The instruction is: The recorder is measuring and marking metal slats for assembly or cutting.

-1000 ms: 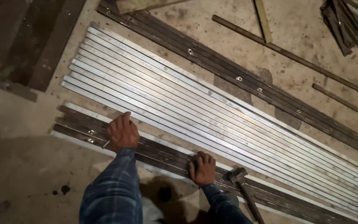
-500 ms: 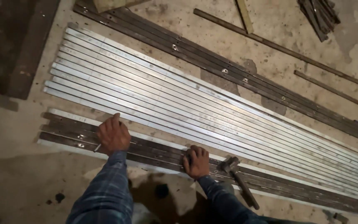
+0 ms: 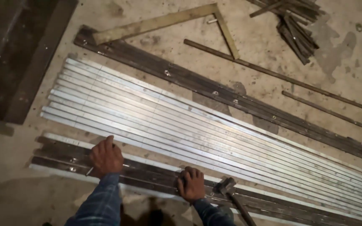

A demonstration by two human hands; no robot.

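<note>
Head camera showed the left hand (image 3: 105,157) and the right hand (image 3: 192,184) pressed flat, fingers curled, on long dark rusty steel bars (image 3: 147,173) beneath them; a hammer (image 3: 228,188) lay just right of the right hand.

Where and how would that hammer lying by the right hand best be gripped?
Probably by the handle, from above. The hammer lies flat on the dark rails, head toward the silver bars, handle running down-right and free. The right hand, resting just left of the head, would need to move over.
</note>
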